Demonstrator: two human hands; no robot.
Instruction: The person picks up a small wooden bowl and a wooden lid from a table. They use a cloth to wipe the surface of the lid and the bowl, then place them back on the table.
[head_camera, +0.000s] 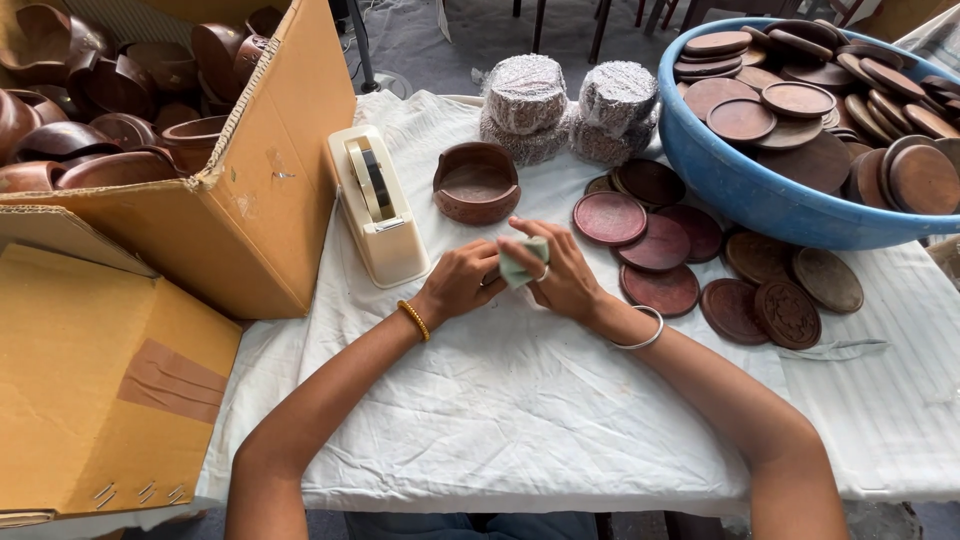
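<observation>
Table under a white cloth (520, 400): cream tape dispenser (377, 205) just left of the round wooden bowl (476, 182), two foil-wrapped stacks (570, 105) behind it, loose wooden lids (690, 265) to its right, blue basin (760, 190) far right, cardboard box (250, 200) far left.

A small craft workshop or packing station for turned woodenware is shown. Just beyond the fingers (520, 245) a round carved brown wooden box (476, 182) is set on a white cloth-covered table (520, 410), and to the right of the fingers flat round carved wooden lids (660, 245) are laid out in overlapping rows. Further right and beyond, a large blue plastic basin (740, 185) is heaped with more such lids. To the left of the fingers a cream desktop tape dispenser (378, 205) is placed, and past it an open brown cardboard carton (260, 200) is filled with dark wooden bowls (90, 110). Two foam-net-wrapped round bundles (570, 105) are stacked beyond the box.
</observation>
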